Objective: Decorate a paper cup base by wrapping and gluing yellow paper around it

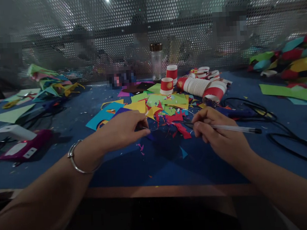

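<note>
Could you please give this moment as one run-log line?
left hand: over blue table, grasp unclear | right hand: holding clear pen | between hands: red paper scraps | beyond: cup stack on its side

the person's right hand [218, 130] grips a clear plastic pen [236, 127] with a black end; opposite, the left hand [127, 126] is curled above the blue counter [169, 169], near scattered multicoloured paper scraps [174, 117] and red-and-white paper cups [166, 87].

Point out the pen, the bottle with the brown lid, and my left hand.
Pen [233, 127]: head view, on its clear barrel.
Bottle [156, 65]: head view, on its clear body, below the lid.
Left hand [123, 127]: head view, on the back of the hand.
</note>
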{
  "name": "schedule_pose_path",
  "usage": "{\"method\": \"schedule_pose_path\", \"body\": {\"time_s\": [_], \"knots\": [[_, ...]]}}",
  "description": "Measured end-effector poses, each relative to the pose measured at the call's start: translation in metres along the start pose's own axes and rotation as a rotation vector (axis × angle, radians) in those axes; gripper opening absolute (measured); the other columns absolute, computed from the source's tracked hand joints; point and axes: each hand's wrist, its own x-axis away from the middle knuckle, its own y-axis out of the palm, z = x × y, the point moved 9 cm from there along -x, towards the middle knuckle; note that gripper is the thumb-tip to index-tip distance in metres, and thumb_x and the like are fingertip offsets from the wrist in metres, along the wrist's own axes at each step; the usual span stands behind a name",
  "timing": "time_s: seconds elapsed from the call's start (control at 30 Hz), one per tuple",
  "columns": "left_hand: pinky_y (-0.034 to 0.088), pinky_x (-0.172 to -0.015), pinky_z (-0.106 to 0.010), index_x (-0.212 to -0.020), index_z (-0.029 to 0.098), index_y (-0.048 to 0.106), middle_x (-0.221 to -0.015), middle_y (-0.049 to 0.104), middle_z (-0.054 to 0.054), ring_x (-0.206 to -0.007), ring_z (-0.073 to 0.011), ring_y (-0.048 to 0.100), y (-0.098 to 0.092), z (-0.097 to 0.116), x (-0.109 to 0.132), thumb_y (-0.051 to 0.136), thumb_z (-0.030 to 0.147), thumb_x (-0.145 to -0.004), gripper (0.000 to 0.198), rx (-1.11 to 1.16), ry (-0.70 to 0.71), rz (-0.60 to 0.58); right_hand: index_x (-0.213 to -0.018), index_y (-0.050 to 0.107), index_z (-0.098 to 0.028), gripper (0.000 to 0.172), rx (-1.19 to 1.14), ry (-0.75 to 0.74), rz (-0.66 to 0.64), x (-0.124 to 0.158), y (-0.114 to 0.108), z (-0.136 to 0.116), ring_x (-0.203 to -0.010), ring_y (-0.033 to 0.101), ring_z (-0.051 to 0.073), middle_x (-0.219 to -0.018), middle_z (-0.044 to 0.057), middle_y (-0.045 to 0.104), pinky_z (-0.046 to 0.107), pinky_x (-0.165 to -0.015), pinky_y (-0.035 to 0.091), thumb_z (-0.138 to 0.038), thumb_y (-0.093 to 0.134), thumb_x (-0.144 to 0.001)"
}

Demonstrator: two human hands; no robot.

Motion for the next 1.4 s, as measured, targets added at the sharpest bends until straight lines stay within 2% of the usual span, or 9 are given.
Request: {"method": "schedule_pose_path", "body": {"time_s": [0.13, 0.23, 0.4, 0.57, 0.7, 0.83, 1.03, 1.17, 1.4], "knots": [[0.043, -0.077, -0.036, -0.097, 0.02, 0.066, -0.099, 0.07, -0.008, -0.092, -0.0259, 0.063, 0.013, 0.004, 0.002, 0.061, 0.047, -0.088, 0.029, -0.037, -0.003, -0.042, -0.082, 0.057, -0.025, 0.008, 0.025, 0.018, -0.009, -0.001, 0.002, 0.003, -0.053, 0.051, 0.014, -0.064, -0.004, 0.061, 0.032, -0.059, 0.04, -0.028, 0.053, -0.089], [0.044, -0.077, -0.035, -0.098, 0.02, 0.064, -0.1, 0.069, -0.009, -0.092, -0.0254, 0.063, 0.017, 0.007, 0.004, 0.06, 0.044, -0.088, 0.027, -0.028, 0.004, -0.065, -0.084, 0.057, -0.025, 0.008, 0.03, 0.039, -0.015, -0.001, 0.003, 0.006, -0.052, 0.051, 0.014, -0.065, -0.004, 0.061, 0.033, -0.059, 0.04, -0.029, 0.053, -0.089], [0.041, -0.069, -0.033, -0.088, 0.021, 0.062, -0.091, 0.068, -0.007, -0.081, -0.0221, 0.061, 0.014, 0.013, 0.003, 0.059, 0.036, -0.088, 0.016, 0.017, 0.052, -0.038, -0.082, 0.056, -0.024, 0.011, 0.051, 0.029, -0.024, 0.0, 0.002, 0.007, -0.054, 0.051, 0.014, -0.069, -0.003, 0.062, 0.033, -0.06, 0.041, -0.029, 0.054, -0.091], [0.04, -0.062, -0.029, -0.083, 0.021, 0.062, -0.074, 0.065, -0.001, -0.065, -0.0165, 0.058, 0.013, 0.018, -0.002, 0.06, 0.027, -0.086, 0.007, 0.174, 0.078, -0.039, -0.089, 0.057, -0.024, 0.004, 0.058, 0.013, -0.032, 0.001, 0.001, 0.005, -0.055, 0.053, 0.014, -0.067, -0.004, 0.062, 0.032, -0.057, 0.039, -0.026, 0.055, -0.092], [0.044, -0.067, -0.028, -0.095, 0.021, 0.066, -0.087, 0.071, -0.002, -0.072, -0.0161, 0.062, 0.01, 0.013, -0.006, 0.058, 0.022, -0.086, 0.012, 0.211, 0.07, 0.018, -0.09, 0.057, -0.024, 0.006, 0.077, -0.002, -0.063, 0.001, 0.004, 0.002, -0.059, 0.056, 0.015, -0.069, -0.002, 0.063, 0.032, -0.058, 0.039, -0.027, 0.054, -0.094], [0.046, -0.072, -0.029, -0.097, 0.021, 0.068, -0.094, 0.073, -0.002, -0.08, -0.0176, 0.065, 0.004, 0.012, -0.005, 0.057, 0.024, -0.088, 0.014, 0.218, 0.078, 0.069, -0.092, 0.059, -0.023, 0.008, 0.106, -0.024, -0.09, 0.001, 0.007, -0.001, -0.062, 0.058, 0.017, -0.071, -0.001, 0.064, 0.033, -0.059, 0.041, -0.03, 0.054, -0.094], [0.045, -0.075, -0.031, -0.104, 0.019, 0.07, -0.097, 0.071, -0.004, -0.081, -0.0191, 0.063, 0.013, 0.025, 0.0, 0.065, 0.032, -0.089, 0.021, 0.103, 0.136, -0.008, -0.091, 0.059, -0.024, 0.006, 0.138, -0.058, -0.113, 0.0, 0.011, -0.005, -0.058, 0.058, 0.016, -0.071, -0.002, 0.063, 0.032, -0.057, 0.04, -0.028, 0.055, -0.094], [0.044, -0.073, -0.032, -0.103, 0.019, 0.068, -0.096, 0.068, -0.006, -0.081, -0.0206, 0.061, 0.018, 0.018, 0.0, 0.068, 0.043, -0.088, 0.028, 0.056, 0.089, -0.011, -0.091, 0.059, -0.025, 0.005, 0.175, -0.093, -0.111, 0.001, 0.011, -0.009, -0.06, 0.059, 0.016, -0.072, -0.001, 0.065, 0.031, -0.056, 0.04, -0.026, 0.055, -0.094], [0.041, -0.064, -0.03, -0.088, 0.02, 0.065, -0.087, 0.067, -0.003, -0.072, -0.017, 0.058, 0.022, 0.022, -0.004, 0.066, 0.032, -0.086, 0.013, 0.123, 0.069, -0.057, -0.092, 0.062, -0.025, 0.006, 0.21, -0.129, -0.12, 0.005, 0.014, -0.008, -0.067, 0.062, 0.018, -0.08, 0.001, 0.068, 0.031, -0.06, 0.042, -0.027, 0.057, -0.095]]}}
